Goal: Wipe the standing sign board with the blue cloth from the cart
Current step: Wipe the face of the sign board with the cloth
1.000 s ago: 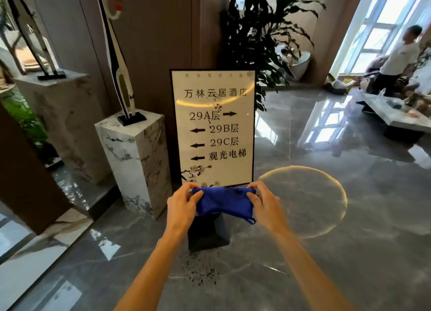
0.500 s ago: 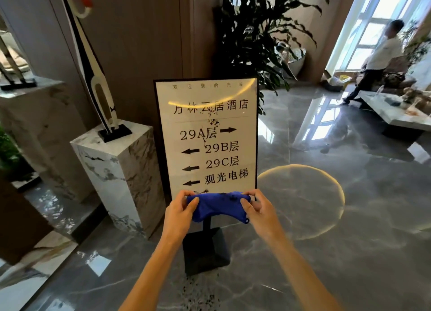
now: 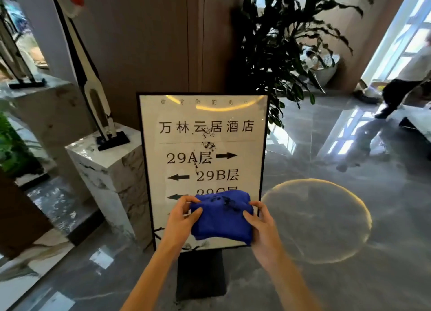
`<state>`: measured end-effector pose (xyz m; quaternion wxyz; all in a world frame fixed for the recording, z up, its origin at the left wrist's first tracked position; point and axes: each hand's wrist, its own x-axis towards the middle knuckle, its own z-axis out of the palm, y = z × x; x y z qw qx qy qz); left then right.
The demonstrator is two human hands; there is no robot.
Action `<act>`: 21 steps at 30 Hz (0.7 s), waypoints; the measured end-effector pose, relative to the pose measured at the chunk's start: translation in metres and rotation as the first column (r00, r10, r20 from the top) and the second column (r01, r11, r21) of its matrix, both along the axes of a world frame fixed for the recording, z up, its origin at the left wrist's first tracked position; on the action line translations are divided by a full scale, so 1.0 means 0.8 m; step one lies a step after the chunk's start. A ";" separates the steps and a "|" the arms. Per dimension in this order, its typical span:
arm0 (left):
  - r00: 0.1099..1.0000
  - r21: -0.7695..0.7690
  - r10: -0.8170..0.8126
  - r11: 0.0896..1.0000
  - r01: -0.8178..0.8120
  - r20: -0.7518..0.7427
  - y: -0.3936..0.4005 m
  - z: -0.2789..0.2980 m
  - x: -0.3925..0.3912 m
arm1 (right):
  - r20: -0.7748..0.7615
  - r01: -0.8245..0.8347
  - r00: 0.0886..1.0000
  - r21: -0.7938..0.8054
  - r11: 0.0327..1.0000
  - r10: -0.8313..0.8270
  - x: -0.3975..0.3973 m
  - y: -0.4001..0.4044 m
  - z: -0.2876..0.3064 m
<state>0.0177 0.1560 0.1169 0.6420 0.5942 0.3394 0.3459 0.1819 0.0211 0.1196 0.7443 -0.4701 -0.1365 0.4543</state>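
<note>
The standing sign board (image 3: 203, 133) is a black-framed white panel with black lettering and arrows on a black base (image 3: 200, 273). Dark specks dot its upper middle. A folded blue cloth (image 3: 221, 217), marked with dark smudges, is held in front of the board's lower half and hides the lower lines of text. My left hand (image 3: 183, 219) grips the cloth's left edge and my right hand (image 3: 262, 222) grips its right edge.
A marble pedestal (image 3: 105, 182) with a tall sculpture (image 3: 93, 82) stands close left of the board. A large potted plant (image 3: 291, 42) is behind on the right. A person (image 3: 405, 82) walks at the far right on the glossy grey floor (image 3: 326, 217).
The view has come closer to the board. Both hands have lifted the cloth higher over the panel, and it now covers the lower text lines. The person at the right has kept walking.
</note>
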 end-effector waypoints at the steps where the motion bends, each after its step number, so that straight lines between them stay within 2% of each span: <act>1: 1.000 -0.010 -0.001 1.000 0.002 0.018 0.002 -0.001 0.011 | -0.059 -0.017 0.998 0.014 1.000 0.018 0.012 0.002 -0.001; 6: 0.997 -0.048 -0.034 0.998 0.037 0.064 0.012 -0.009 0.046 | -0.260 -0.263 0.928 0.050 0.964 0.267 0.053 0.009 0.001; 8: 0.998 -0.047 -0.045 0.998 0.047 0.052 0.015 -0.013 0.057 | -0.317 -0.305 0.892 0.099 0.947 0.321 0.062 0.011 -0.004; 15: 0.993 -0.026 -0.117 0.993 0.118 0.028 0.026 -0.014 0.088 | -0.456 -0.278 0.850 0.042 0.960 0.265 0.067 0.029 -0.011; 21: 0.981 -0.020 -0.192 0.981 0.192 0.004 0.058 -0.004 0.098 | -0.403 -0.202 0.897 -0.006 0.979 0.182 0.083 0.048 -0.007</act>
